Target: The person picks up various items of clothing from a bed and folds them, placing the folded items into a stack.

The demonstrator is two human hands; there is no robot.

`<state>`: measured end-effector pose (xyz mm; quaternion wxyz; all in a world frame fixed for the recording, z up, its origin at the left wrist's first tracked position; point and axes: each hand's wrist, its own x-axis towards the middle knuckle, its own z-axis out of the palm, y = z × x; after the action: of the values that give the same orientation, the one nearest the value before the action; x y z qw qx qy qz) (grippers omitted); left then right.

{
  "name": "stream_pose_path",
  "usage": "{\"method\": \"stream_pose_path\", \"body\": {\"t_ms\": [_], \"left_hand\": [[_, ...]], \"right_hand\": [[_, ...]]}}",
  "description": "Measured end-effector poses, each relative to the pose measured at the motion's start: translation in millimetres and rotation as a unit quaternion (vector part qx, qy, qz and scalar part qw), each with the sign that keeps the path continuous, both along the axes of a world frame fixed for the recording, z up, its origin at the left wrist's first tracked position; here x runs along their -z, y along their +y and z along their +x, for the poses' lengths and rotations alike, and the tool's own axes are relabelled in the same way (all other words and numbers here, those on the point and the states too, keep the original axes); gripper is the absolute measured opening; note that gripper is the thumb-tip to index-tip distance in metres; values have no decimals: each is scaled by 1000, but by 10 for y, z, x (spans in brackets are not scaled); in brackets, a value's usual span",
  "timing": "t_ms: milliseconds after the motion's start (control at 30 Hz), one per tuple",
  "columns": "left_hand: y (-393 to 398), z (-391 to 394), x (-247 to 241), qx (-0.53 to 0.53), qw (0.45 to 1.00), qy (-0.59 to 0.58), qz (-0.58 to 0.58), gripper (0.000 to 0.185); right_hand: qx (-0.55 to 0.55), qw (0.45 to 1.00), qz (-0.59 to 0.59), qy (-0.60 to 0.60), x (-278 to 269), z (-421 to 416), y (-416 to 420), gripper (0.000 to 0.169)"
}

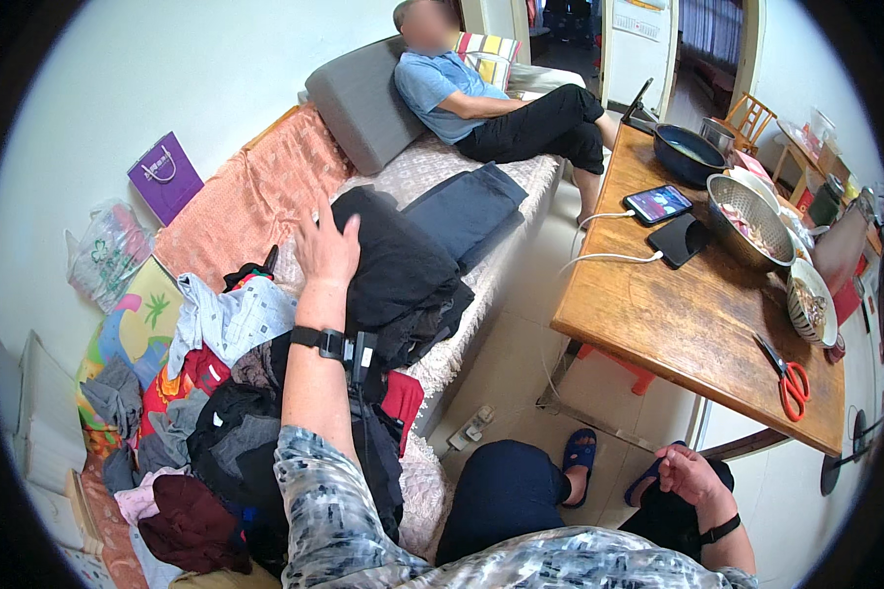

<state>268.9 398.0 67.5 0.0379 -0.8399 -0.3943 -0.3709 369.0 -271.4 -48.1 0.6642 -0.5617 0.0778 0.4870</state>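
Note:
My left hand (pixel 328 247), fingers spread, rests at the left edge of a black folded garment (pixel 394 258) on the sofa. It grips nothing. Beyond that garment lies a pair of folded dark blue trousers (pixel 471 206). Below and left of my forearm is a heap of loose clothes: a pale checked shirt (pixel 228 316), dark garments (pixel 239 442) and a maroon cloth (pixel 188 523). My right hand (pixel 685 475) hovers by my knee, its fingers loosely curled and a little apart, with nothing visible in it.
A person (pixel 449 96) sits at the sofa's far end beside a grey cushion (pixel 365 99). On the wooden table (pixel 678 316) are orange-handled scissors (pixel 788 383), two cabled phones, a metal colander (pixel 744 221) and bowls. A power strip (pixel 471 427) lies on the floor.

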Motion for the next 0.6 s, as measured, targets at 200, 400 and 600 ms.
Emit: {"method": "stream_pose_path", "body": {"t_ms": [200, 400, 600], "left_hand": [[-290, 632, 330, -20, 958, 239, -158, 95], [-240, 1036, 458, -16, 933, 314, -174, 100], [-192, 959, 368, -5, 908, 327, -260, 104]], "right_hand": [[-22, 999, -36, 5, 247, -12, 17, 21], [-20, 998, -52, -7, 128, -136, -57, 22], [8, 1000, -27, -11, 134, -143, -264, 24]]}}
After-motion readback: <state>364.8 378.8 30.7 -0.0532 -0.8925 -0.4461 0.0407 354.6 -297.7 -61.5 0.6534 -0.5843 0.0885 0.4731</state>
